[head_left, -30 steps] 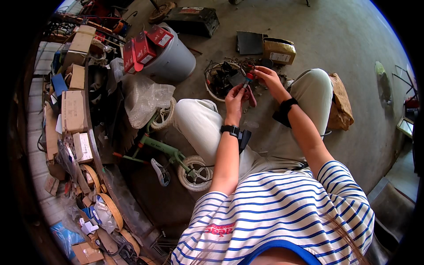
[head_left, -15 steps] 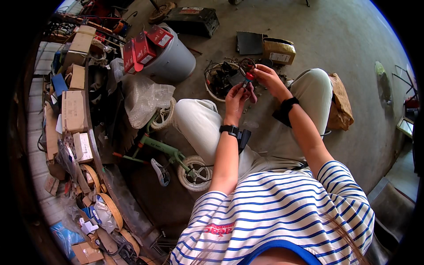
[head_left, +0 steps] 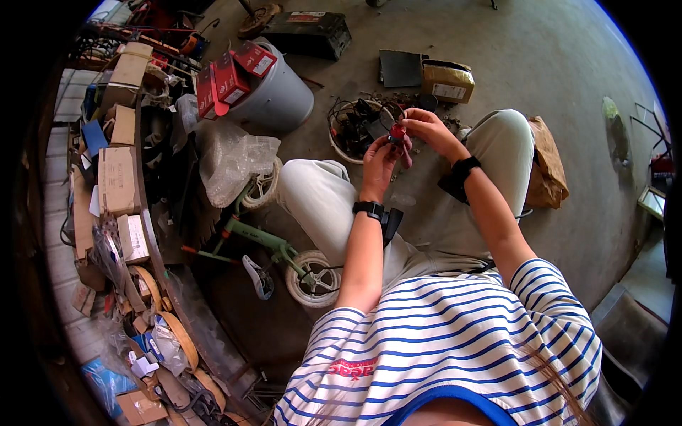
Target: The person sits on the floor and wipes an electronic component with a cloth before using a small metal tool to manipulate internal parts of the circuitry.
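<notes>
In front of my knees, both hands meet over a small red and black piece (head_left: 397, 132); its exact kind is too small to make out. My left hand (head_left: 379, 157) is closed on its lower, dark end. A dull pink part, like a handle (head_left: 407, 154), sticks out beside those fingers. My right hand (head_left: 426, 129) pinches at the top of the piece, where a thin black cable (head_left: 386, 113) loops. Just beyond the hands stands a round pale-rimmed container (head_left: 334, 139) full of black cables and dark parts.
To the left are a small green balance bike (head_left: 261, 236), bubble wrap (head_left: 234, 160) and a grey bin (head_left: 288, 96) topped with red boxes (head_left: 231, 79). Cardboard boxes (head_left: 118, 177) crowd the far-left shelf. An open carton (head_left: 449, 83) lies ahead, and a brown paper bag (head_left: 548, 167) sits by my right knee.
The red piece has turned and shifted slightly left in my fingers. My right hand has moved a little down and left, closer to my left hand.
</notes>
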{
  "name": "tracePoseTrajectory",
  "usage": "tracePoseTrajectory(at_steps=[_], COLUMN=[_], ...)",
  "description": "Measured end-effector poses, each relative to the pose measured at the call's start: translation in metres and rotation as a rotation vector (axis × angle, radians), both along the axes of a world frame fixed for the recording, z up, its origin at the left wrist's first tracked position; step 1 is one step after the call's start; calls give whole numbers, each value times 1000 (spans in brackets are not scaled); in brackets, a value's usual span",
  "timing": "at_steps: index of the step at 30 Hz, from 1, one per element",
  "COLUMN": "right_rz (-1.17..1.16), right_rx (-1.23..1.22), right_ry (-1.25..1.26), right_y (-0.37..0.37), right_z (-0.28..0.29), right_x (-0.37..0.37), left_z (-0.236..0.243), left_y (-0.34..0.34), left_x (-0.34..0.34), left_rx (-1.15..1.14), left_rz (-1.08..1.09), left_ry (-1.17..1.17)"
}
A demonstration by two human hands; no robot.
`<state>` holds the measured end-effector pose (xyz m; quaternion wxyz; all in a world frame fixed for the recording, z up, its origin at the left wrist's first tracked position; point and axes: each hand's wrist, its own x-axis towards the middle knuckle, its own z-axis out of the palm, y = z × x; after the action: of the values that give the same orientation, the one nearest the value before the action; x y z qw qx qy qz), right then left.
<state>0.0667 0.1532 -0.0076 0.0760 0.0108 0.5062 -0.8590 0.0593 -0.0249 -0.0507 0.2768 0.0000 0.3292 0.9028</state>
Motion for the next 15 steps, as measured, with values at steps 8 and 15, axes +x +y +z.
tracePoseTrajectory(at_steps=[8, 15], right_rz=[92, 122], right_rx=[119, 157], right_ry=[96, 109], right_y=[-2, -11], right_z=[2, 5], right_x=[0, 3], left_z=[9, 9], left_y=[-2, 4], left_x=[-1, -1], left_rx=[47, -83], left_rz=[-59, -92], left_ry=[-21, 175])
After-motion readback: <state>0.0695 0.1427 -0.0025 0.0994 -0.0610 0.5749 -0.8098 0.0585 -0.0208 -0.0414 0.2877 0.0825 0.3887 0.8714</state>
